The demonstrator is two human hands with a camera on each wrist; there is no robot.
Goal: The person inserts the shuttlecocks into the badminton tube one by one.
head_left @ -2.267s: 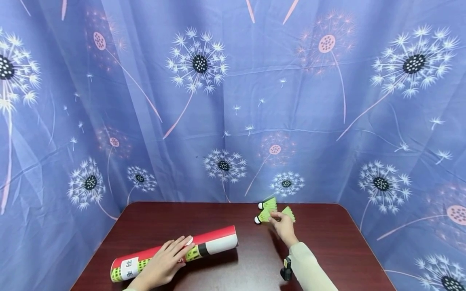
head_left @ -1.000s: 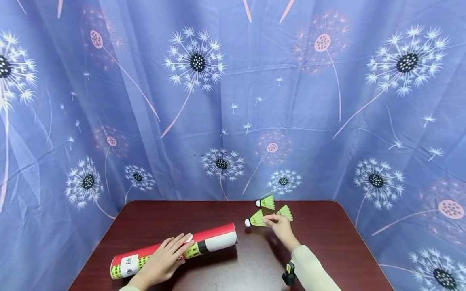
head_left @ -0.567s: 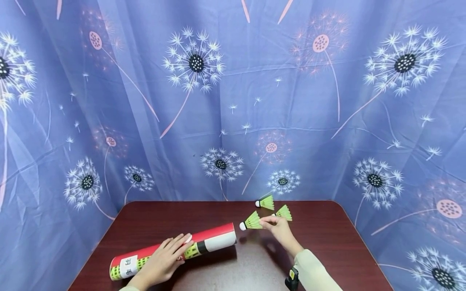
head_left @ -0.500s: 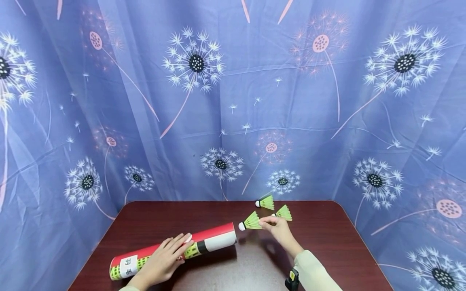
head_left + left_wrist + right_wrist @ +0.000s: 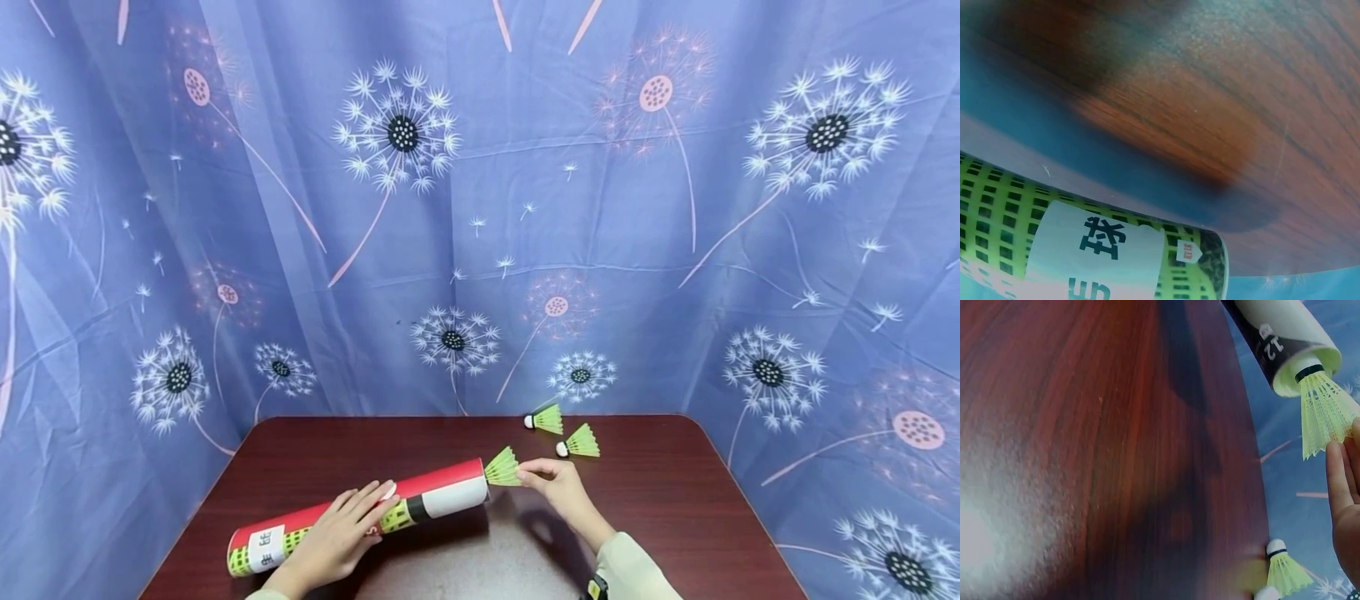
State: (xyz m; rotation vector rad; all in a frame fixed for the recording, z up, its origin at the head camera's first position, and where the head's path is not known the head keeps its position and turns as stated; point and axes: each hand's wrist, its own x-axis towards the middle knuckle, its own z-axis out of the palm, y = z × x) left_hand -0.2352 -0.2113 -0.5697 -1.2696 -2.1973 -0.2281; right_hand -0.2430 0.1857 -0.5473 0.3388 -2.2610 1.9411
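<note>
A red, white and green shuttlecock tube (image 5: 457,492) slants above the tabletop, its uncapped end to the right. My left hand (image 5: 341,533) grips it around the middle, fingers across its top. At the tube's mouth, my right hand (image 5: 558,492) pinches a yellow-green shuttlecock (image 5: 502,468) by the edge of its skirt. In the right wrist view, this shuttlecock's (image 5: 1325,412) white cork is inside the mouth and its skirt is outside. The left wrist view shows the tube's other end (image 5: 1204,262); the left fingers are out of sight there.
Two more shuttlecocks lie at the back of the dark wooden table (image 5: 637,517): one (image 5: 546,419) by the back edge, another (image 5: 580,442) slightly nearer and to the right. A blue dandelion-print curtain (image 5: 480,208) hangs behind and at both sides.
My right hand has brought the shuttlecock left from beside the other two to the tube, and its cork has gone into the mouth. My left hand and the tube have barely moved.
</note>
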